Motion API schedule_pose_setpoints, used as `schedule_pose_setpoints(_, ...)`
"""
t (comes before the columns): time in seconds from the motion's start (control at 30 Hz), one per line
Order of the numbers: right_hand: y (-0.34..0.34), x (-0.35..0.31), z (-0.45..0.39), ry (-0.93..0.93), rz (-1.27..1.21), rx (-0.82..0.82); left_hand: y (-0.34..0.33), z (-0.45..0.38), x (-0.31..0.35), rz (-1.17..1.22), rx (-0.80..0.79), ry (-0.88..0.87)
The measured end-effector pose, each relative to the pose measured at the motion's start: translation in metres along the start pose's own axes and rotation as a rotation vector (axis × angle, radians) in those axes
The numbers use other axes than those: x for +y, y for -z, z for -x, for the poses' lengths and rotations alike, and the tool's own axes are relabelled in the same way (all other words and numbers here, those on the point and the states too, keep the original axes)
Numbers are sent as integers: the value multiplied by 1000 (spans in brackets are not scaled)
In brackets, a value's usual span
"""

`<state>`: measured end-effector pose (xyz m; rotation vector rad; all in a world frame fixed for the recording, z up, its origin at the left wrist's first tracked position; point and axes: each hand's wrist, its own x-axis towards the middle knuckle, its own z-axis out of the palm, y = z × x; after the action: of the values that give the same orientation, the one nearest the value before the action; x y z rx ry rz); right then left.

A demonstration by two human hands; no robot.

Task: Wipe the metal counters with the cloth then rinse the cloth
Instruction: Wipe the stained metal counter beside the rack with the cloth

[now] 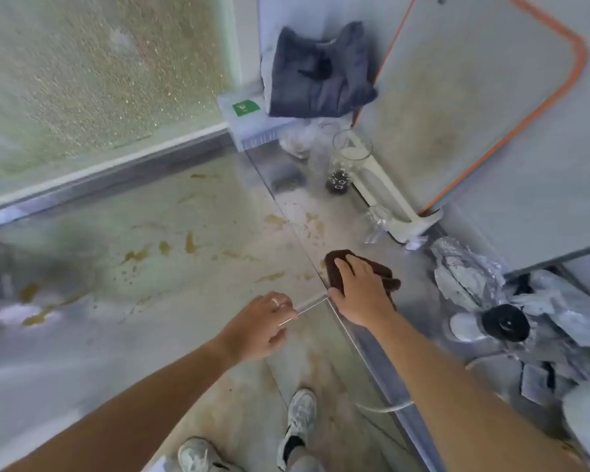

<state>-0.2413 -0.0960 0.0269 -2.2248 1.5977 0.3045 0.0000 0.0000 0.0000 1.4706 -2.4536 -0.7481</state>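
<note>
Two metal counters meet at a corner seam in the head view: the left counter (157, 233) carries brown stains and smears, and the right counter (307, 212) has crumbs and stains near the seam. A dark brown cloth (336, 270) lies flat on the right counter at the seam. My right hand (360, 291) presses down on it with fingers spread. My left hand (259, 327), wearing a ring, hovers loosely curled over the corner edge of the left counter and holds nothing.
Along the right counter stand a glass (349, 148), a small dark jar (337, 183), a white rack (385, 195) holding an orange-rimmed board (474, 97), crumpled foil (464, 270) and a black-lidded item (506, 323). A dark folded garment (317, 73) sits on a clear box at the back.
</note>
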Motion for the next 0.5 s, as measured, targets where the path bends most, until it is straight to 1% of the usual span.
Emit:
schedule_pose_setpoints(0.03, -16, 6, -3, 31, 31, 40, -11, -2, -4, -30, 3, -27)
schedule_pose_setpoints(0.13, -47, 19, -5, 79, 70, 208, -32, -2, -11, -85, 46, -37)
schedule_pose_setpoints(0.2, -49, 29, -13, 114, 86, 298, -40, -4, -16, -118, 69, -58)
schedule_pose_setpoints(0.27, -43, 39, -24, 205, 147, 370, -44, -5, -21, -126, 89, -70)
schedule_pose_setpoints(0.37, -49, 44, -43, 288, 179, 384, -47, -5, -21, -118, 94, -67)
schedule_pose_setpoints(0.5, -49, 20, -84, 281, 88, 372, -47, -7, -21, -90, 117, -66)
